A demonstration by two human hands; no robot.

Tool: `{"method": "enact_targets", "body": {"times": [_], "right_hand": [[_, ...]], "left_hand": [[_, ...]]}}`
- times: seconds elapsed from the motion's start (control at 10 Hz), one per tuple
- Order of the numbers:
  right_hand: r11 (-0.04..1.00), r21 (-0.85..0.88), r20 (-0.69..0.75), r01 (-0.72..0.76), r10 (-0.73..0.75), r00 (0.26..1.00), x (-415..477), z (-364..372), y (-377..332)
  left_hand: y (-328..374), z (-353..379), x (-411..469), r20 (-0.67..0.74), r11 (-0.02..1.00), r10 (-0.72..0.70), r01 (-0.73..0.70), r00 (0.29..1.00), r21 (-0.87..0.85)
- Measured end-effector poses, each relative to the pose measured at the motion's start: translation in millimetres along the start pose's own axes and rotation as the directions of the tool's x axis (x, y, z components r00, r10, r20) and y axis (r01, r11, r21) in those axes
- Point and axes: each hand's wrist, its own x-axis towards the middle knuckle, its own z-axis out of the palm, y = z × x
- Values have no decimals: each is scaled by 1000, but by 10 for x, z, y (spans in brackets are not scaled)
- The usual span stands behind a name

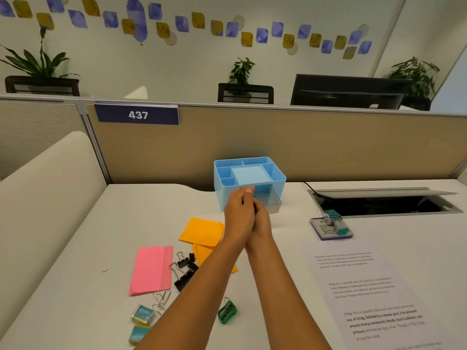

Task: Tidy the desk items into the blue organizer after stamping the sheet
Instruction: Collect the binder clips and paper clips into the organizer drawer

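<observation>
The blue organizer (222, 188) stands at the back of the white desk, with several open compartments on top and a clear drawer low in its front. My left hand (237, 210) and my right hand (261, 219) are pressed together right at its front face, fingers curled. Whatever lies between them is hidden. A teal stamp (333, 219) rests on its ink pad to the right. The printed sheet (366, 294) lies at the near right.
Left of my arms lie orange sticky notes (202, 231), a pink pad (151, 270), black binder clips (184, 270), paper clips (160, 300), two wrapped erasers (142, 315) and a green sharpener (227, 311). An open cable hatch (384, 204) is at the back right. A partition closes off the desk behind.
</observation>
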Motion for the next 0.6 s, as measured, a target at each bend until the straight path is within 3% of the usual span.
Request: {"method": "enact_targets", "body": {"times": [0.1,0.2,0.3,0.4,0.5,0.6], "right_hand": [[938,198,371,-286,198,907,357,-224,-4],[900,358,237,-249,170,956,441,-347,21],[301,656,680,-692,163,715,249,-591,-16],[581,777,381,-243,-126,916,246,-395,290],[218,860,488,-462,-86,868,309,-395,229],[174,693,708,-700,16,706,512,-449,259]], "left_hand": [[116,93,93,129,990,-2,-17,992,142],[193,155,199,245,928,23,-112,969,357],[241,177,338,317,909,84,-203,945,365],[248,194,415,334,963,113,-186,936,196],[290,223,444,258,975,217,-220,941,-18],[328,176,494,92,968,234,-223,968,-119]]}}
